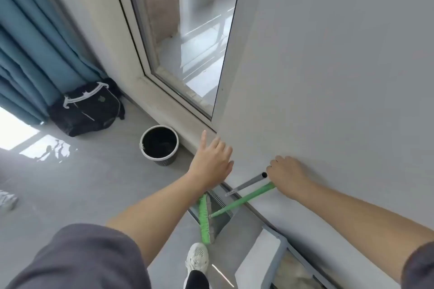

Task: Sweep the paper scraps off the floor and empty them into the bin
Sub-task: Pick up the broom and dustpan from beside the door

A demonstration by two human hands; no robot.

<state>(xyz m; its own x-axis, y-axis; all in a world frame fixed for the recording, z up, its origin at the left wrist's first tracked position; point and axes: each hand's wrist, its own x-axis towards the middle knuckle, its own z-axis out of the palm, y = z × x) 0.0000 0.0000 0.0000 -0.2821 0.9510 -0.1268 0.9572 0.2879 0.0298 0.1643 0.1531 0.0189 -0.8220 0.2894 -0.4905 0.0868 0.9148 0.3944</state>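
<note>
A green broom (242,199) leans against the grey wall, its green head (203,218) on the floor by my shoe. My right hand (287,177) is closed around the top of its green handle. A grey dustpan (219,212) stands beside the broom head, and its grey tube handle (251,182) rises toward my right hand. My left hand (212,159) hovers open, fingers spread, just left of the wall corner and holds nothing. The round bin (159,144) with a black liner sits on the floor to the left of that hand. No paper scraps show.
A black bag (87,110) with a white hanger lies below the blue curtain (30,54) at left. A glass door (187,42) is behind the bin. A white and grey object (260,263) stands along the wall at bottom right. My white shoe (197,259) is near the broom.
</note>
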